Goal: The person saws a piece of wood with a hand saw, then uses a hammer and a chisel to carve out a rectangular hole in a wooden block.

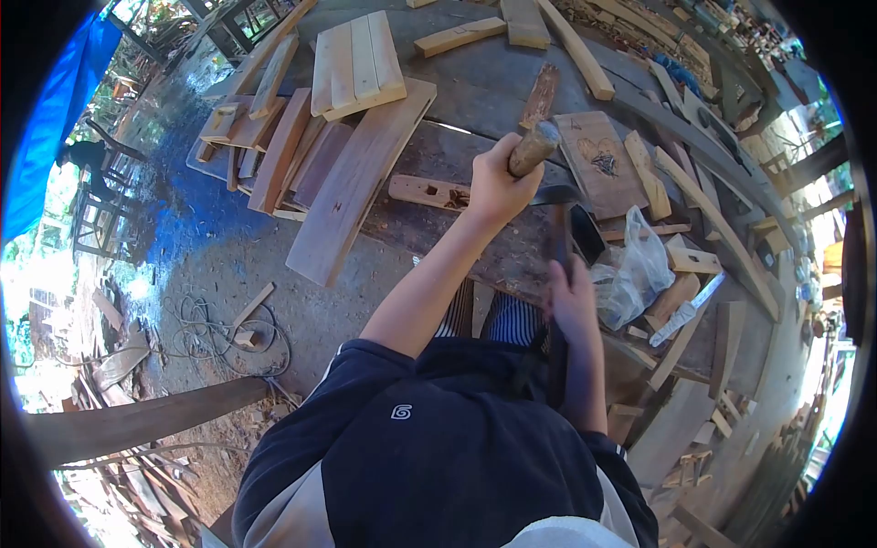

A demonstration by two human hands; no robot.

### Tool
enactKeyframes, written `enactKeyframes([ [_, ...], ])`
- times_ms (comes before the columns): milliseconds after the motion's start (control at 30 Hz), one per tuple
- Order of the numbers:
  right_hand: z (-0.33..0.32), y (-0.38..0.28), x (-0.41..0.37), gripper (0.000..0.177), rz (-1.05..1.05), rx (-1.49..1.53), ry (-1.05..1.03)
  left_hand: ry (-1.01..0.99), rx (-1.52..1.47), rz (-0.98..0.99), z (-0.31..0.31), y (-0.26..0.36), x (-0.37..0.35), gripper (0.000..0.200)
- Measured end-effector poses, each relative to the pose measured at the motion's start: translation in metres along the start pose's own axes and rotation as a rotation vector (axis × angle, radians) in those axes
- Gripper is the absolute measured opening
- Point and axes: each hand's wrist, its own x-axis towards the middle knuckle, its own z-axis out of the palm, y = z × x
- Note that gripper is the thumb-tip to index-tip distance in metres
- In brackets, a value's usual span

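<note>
Where the dark tool (pixel 559 239) stands nearly upright at the near edge of the table (pixel 475 100), the blurred right hand (pixel 572 300) grips its lower end. The left hand (pixel 498 187), just above it, is closed on a wooden-handled hammer (pixel 535 146). A plastic bag (pixel 639 265) lies to the right, its contents unclear.

free: far bench (pixel 484 87) | blocked: planks (pixel 352 183) left, bag (pixel 635 269) right, handle (pixel 534 146) mid

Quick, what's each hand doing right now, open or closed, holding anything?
Left hand: closed around a wooden handle.
Right hand: closed on a dark tool; it is blurred, so its kind cannot be told.
</note>
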Motion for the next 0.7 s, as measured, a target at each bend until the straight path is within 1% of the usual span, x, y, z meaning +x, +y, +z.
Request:
enactKeyframes([
  [33, -0.010, -0.011, -0.009, 0.018, -0.092, -0.008, 0.097, 0.006, -0.004, 0.003, 0.001, 0.001, 0.000, 0.013],
  [100, -0.032, -0.045, -0.032, 0.020, -0.200, 0.135, 0.249, -0.045, 0.054, 0.072, 0.003, 0.006, -0.003, 0.018],
  [133, -0.053, -0.041, -0.040, 0.023, -0.279, 0.219, 0.276, -0.098, 0.100, 0.074, 0.003, 0.010, -0.006, 0.020],
  [167, -0.070, -0.040, -0.048, 0.026, -0.356, 0.304, 0.302, -0.092, 0.096, 0.074, 0.005, 0.009, -0.008, 0.020],
  [233, -0.073, -0.090, -0.075, 0.031, -0.635, 0.328, 0.401, -0.164, 0.139, 0.112, 0.012, 0.005, -0.013, 0.019],
  [267, -0.070, -0.095, -0.078, 0.031, -0.639, 0.325, 0.400, -0.161, 0.136, 0.114, 0.013, 0.007, -0.014, 0.019],
  [333, -0.066, -0.101, -0.082, 0.025, -0.756, 0.342, 0.506, -0.184, 0.155, 0.099, 0.013, 0.009, -0.016, 0.019],
  [367, -0.064, -0.093, -0.083, 0.025, -0.762, 0.342, 0.508, -0.184, 0.154, 0.105, 0.013, 0.010, -0.016, 0.019],
  [433, -0.061, -0.070, -0.083, 0.020, -0.349, -0.049, 0.313, -0.194, 0.178, 0.100, 0.015, 0.010, -0.018, 0.020],
  [467, -0.064, -0.070, -0.084, 0.020, -0.350, -0.049, 0.320, -0.198, 0.174, 0.104, 0.015, 0.010, -0.019, 0.020],
  [533, -0.072, -0.077, -0.086, 0.024, -0.175, -0.180, 0.135, -0.201, 0.191, 0.122, 0.013, 0.008, -0.019, 0.020],
  [567, -0.077, -0.084, -0.091, 0.024, -0.179, -0.184, 0.131, -0.195, 0.191, 0.123, 0.014, 0.008, -0.017, 0.020],
  [633, -0.085, -0.096, -0.106, 0.027, -0.379, -0.116, 0.305, -0.207, 0.181, 0.122, 0.012, 0.009, -0.018, 0.020],
  [667, -0.083, -0.102, -0.107, 0.027, -0.378, -0.118, 0.296, -0.200, 0.185, 0.116, 0.012, 0.007, -0.019, 0.020],
  [700, -0.077, -0.108, -0.108, 0.028, -0.510, 0.082, 0.383, -0.199, 0.191, 0.126, 0.014, 0.005, -0.019, 0.020],
])
